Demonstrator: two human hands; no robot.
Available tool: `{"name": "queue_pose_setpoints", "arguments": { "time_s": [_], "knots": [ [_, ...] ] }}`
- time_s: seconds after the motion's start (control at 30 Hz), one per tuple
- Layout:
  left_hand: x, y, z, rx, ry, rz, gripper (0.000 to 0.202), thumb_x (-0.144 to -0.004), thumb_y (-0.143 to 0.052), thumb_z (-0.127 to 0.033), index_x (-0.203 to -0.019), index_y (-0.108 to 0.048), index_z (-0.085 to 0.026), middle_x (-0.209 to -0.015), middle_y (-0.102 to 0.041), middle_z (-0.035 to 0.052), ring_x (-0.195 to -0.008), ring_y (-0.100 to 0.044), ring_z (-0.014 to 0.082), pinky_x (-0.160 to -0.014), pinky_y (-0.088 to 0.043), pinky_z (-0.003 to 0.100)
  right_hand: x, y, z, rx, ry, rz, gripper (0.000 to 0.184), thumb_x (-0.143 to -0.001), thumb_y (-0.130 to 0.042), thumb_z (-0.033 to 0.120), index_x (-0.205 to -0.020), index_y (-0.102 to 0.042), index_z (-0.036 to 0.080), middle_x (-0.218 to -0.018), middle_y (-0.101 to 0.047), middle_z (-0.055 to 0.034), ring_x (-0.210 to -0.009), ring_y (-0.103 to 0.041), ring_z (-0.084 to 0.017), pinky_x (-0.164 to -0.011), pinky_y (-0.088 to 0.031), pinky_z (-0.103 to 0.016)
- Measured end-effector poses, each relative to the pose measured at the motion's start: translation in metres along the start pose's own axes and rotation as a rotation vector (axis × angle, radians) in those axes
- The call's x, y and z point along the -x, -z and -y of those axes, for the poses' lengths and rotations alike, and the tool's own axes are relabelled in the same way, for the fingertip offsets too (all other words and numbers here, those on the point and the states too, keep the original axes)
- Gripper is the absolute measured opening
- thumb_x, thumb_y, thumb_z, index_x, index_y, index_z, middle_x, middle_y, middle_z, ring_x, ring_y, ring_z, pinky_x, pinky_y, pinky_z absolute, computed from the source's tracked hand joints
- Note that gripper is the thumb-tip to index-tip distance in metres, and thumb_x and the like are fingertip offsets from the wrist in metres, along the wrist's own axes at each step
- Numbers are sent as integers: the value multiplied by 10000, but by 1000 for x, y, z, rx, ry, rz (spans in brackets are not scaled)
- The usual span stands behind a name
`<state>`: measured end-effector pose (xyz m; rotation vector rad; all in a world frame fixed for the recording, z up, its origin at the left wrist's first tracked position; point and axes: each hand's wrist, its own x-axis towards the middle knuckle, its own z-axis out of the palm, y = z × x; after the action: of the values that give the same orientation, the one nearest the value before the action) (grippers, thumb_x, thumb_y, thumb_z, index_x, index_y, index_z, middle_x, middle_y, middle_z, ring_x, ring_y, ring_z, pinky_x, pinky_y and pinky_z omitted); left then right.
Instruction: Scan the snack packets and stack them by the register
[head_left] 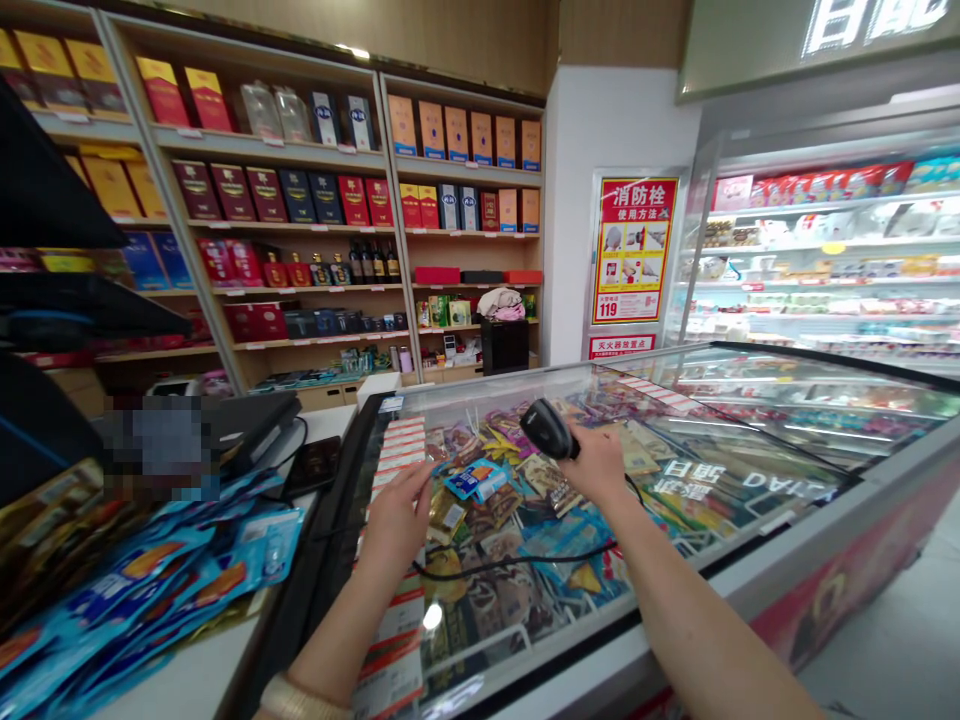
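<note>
Scanner [546, 429] was black; packet [478, 481] blue and white; left pouches [169, 590] blue with orange; far poster [636, 250] red and yellow.

Matt dark plastic is seen on the scanner [550, 428], its cable [510, 566] sheathed in smooth black. The packet [478, 481] is wrapped in glossy, creased film; the same shiny, crinkled finish is noted on the heaped sachets [161, 570]. The freezer [806, 400] is topped with smooth, glossy glass (lamps and lettering are mirrored in it), edged by a dull grey rim [757, 560], metal by its look. Labels [400, 448] are printed on flat paper. Shelving is faced in pale wood or a wood-like finish, divided by smooth grey posts [397, 205]. Soft, rumpled cloth is recorded in the bundle [501, 303]. The wall [571, 135] is finished smooth, white and matt; the bangle [301, 697], gold-toned with a low sheen.
</note>
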<state>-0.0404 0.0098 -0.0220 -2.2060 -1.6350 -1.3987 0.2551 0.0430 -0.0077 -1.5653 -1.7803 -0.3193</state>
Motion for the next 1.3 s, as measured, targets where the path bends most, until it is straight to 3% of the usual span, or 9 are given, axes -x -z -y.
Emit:
{"name": "queue_pose_setpoints", "arguments": {
  "time_s": [0.1, 0.3, 0.43, 0.57, 0.73, 0.87, 1.0, 1.1, 1.3],
  "knots": [
    [-1, -15, -8, -110, -87, 93, 329, -854, -461, -151, -1022, -730, -234, -1094, -663, 83, -959, -652, 192, -862, -521, 311, -4, 5, -10, 66, -153, -33, 224, -729, -600, 296, -925, -682, 225, -834, -725, -61, -824, -638, -252, -782, -318, -336],
    [7, -20, -26, -493, 68, 334, 452, -893, -425, -145, -1257, -623, -325, -975, -614, 80, -855, -621, 213, -772, -487, 334, -3, 8, -10, 111, -214, -16, 259, -774, -578, 335, -971, -691, 210, -814, -715, -89, -840, -642, -269, -776, -332, -344],
    [8, -18, -27, -374, 86, 339, 476, -916, -380, -154, -1364, -520, -232, -1101, -654, 102, -984, -628, 206, -848, -466, 312, -2, 7, -9, 126, -194, 8, 295, -769, -580, 325, -1023, -687, 219, -853, -723, -89, -861, -639, -272, -789, -335, -350],
    [7, -15, -26, -292, 53, 310, 466, -891, -419, -156, -1339, -535, -213, -1188, -663, 103, -1076, -613, 216, -940, -438, 349, -3, 6, -9, 139, -201, 49, 299, -768, -582, 337, -1027, -686, 230, -830, -722, -81, -850, -645, -279, -787, -343, -355],
    [5, 14, -25, -508, 122, 179, 431, -836, -473, -186, -1240, -622, -207, -1213, -651, 129, -1120, -584, 276, -985, -381, 443, -3, 4, -9, 155, -177, 76, 286, -780, -572, 351, -1012, -675, 220, -858, -726, -89, -875, -654, -285, -787, -348, -358],
    [2, 55, -8, -754, 415, 89, 454, -830, -462, -298, -1246, -615, -200, -1235, -619, 174, -1086, -587, 342, -948, -374, 504, -3, 3, -7, 142, -163, 91, 264, -783, -584, 356, -989, -677, 221, -852, -727, -82, -876, -656, -277, -800, -350, -356],
    [4, 84, 19, -843, 720, 125, 582, -799, -471, -426, -1320, -546, -179, -1213, -601, 229, -1080, -584, 401, -891, -399, 528, -2, 3, -5, 116, -146, 101, 290, -788, -591, 366, -1023, -686, 226, -867, -729, -82, -884, -655, -270, -808, -353, -351],
    [4, 90, 29, -846, 786, 150, 611, -782, -469, -429, -1340, -525, -185, -1222, -593, 235, -1109, -572, 415, -889, -406, 519, -1, 4, -4, 108, -130, 101, 319, -778, -607, 359, -1062, -684, 235, -882, -734, -75, -884, -653, -259, -819, -349, -344],
    [1, 87, 28, -828, 838, 180, 598, -792, -428, -334, -1369, -504, -195, -1299, -558, 242, -1103, -590, 402, -965, -346, 525, -1, 3, -2, 91, -123, 97, 353, -767, -615, 341, -1104, -669, 248, -915, -744, -61, -901, -657, -246, -833, -340, -334]
  ]
}}
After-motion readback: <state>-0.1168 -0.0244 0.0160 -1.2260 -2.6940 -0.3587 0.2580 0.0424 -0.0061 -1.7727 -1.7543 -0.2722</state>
